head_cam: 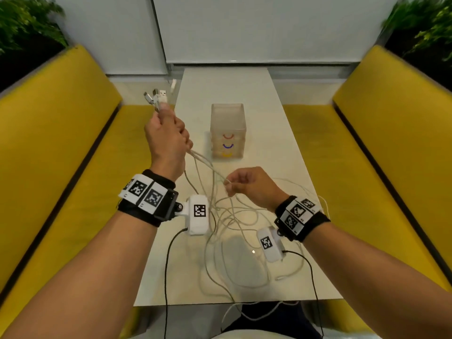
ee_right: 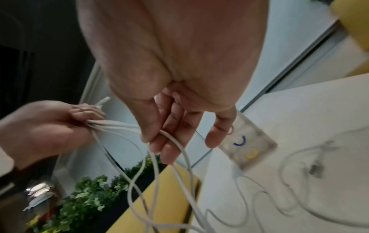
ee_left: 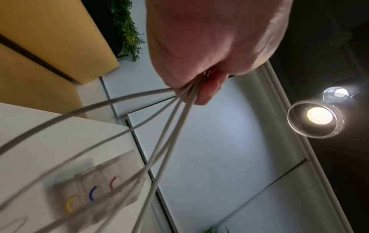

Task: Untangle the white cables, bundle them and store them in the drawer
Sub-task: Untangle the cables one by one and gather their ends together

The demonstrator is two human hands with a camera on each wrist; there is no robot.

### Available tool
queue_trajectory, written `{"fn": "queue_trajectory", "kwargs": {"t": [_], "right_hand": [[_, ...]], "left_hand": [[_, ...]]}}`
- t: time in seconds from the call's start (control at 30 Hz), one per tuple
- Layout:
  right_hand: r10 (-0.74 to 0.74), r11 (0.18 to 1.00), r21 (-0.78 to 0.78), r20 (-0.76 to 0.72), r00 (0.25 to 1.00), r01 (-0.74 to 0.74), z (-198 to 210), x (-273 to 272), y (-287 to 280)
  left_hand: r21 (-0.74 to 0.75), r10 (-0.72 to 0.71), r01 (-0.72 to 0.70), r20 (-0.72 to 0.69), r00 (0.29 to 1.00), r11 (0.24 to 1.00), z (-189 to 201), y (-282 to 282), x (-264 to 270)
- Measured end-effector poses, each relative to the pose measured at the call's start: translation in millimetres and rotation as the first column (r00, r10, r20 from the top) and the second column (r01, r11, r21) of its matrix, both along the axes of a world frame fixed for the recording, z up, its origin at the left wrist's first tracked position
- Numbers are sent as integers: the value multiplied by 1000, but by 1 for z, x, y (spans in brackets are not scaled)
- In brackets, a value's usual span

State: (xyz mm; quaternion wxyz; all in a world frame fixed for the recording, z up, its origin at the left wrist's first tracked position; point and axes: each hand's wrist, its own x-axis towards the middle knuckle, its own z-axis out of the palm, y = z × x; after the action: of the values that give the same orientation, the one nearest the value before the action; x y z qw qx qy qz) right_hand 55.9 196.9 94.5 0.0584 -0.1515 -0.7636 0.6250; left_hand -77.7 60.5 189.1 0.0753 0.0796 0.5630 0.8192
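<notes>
Several white cables (head_cam: 227,216) lie tangled on the white table (head_cam: 281,133) and trail off its near edge. My left hand (head_cam: 168,140) is raised over the table's left edge and grips a bunch of the cables (ee_left: 179,110), their USB plugs (head_cam: 159,95) sticking up above the fist. My right hand (head_cam: 247,184) is lower, near the middle, and pinches one strand (ee_right: 175,141) between thumb and fingers. A translucent drawer unit (head_cam: 227,129) with red, blue and yellow handles stands behind the hands, its drawers closed.
Yellow bench seats (head_cam: 61,148) flank the table on both sides. Plants (head_cam: 27,23) sit behind the backrests. A loose cable end (head_cam: 278,278) lies near the front right of the table. Black sensor leads (head_cam: 168,265) hang from my wrists.
</notes>
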Motion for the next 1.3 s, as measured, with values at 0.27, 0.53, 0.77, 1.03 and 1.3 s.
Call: {"fn": "queue_trajectory", "kwargs": {"t": [0.27, 0.53, 0.77, 1.03, 1.3], "right_hand": [[85, 951, 269, 250, 964, -153, -64, 13, 4], [-55, 939, 341, 297, 953, -52, -103, 30, 23], [-104, 899, 434, 89, 991, 56, -39, 5, 17], [-49, 884, 448, -196, 979, 134, 41, -6, 7], [17, 875, 477, -197, 980, 81, 65, -1, 1]], "left_hand": [[72, 45, -36, -122, 992, 997, 19, -3, 9], [63, 72, -59, -243, 967, 996, 44, -16, 3], [-137, -35, -4, -281, 959, 991, 6, -7, 12], [-544, -485, 270, -302, 821, 794, -24, 3, 32], [-472, -373, 180, -356, 857, 863, -7, 6, 39]]}}
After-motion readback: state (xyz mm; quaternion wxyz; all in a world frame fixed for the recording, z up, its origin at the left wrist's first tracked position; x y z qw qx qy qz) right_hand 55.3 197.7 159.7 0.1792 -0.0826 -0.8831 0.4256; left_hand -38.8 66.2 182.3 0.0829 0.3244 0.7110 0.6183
